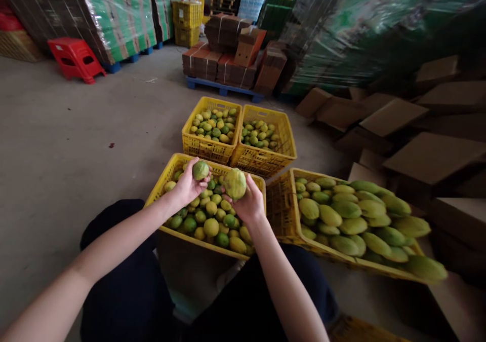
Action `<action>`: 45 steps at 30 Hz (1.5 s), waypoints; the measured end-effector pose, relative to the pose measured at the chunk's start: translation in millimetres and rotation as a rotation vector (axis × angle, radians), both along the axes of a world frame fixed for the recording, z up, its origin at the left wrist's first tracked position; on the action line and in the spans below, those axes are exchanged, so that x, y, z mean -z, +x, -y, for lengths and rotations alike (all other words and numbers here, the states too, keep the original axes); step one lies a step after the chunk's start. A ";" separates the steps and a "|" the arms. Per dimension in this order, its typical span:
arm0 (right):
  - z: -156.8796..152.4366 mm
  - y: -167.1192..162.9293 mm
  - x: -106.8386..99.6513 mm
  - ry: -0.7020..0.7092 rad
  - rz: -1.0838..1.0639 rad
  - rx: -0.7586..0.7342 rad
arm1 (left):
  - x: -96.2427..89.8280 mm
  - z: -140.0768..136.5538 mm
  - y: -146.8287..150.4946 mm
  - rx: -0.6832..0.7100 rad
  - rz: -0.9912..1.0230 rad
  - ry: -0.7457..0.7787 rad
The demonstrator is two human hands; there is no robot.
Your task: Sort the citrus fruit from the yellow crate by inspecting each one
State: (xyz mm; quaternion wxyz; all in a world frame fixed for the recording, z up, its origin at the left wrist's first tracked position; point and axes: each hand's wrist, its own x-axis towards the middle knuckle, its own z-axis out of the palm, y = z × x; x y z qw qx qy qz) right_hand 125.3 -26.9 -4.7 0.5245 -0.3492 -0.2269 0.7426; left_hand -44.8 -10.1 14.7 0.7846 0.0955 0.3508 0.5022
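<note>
My left hand (189, 184) is closed round a small green lemon (200, 170), its palm turned upward. In my right hand (250, 202) is a larger yellow-green lemon (235, 184) with a bumpy, ridged skin. Both fruits are held above a yellow plastic crate (161, 180) that stands between my knees. Inside that crate lie many loose lemons (211, 227), some yellow and some green. The fingers of my right hand are partly hidden behind the fruit they hold.
Two yellow crates (187, 138) with smaller lemons stand just beyond. At right, another crate (279, 205) is heaped with long green fruits (345, 209). Cardboard boxes (436, 154) lie farther right. A red stool (76, 58) and a blue pallet (224, 88) of flattened cartons are behind.
</note>
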 end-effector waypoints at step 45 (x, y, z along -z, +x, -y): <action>-13.0 11.3 11.7 -0.403 -0.212 -0.016 | -9.3 -8.9 -6.4 -0.057 0.184 -0.253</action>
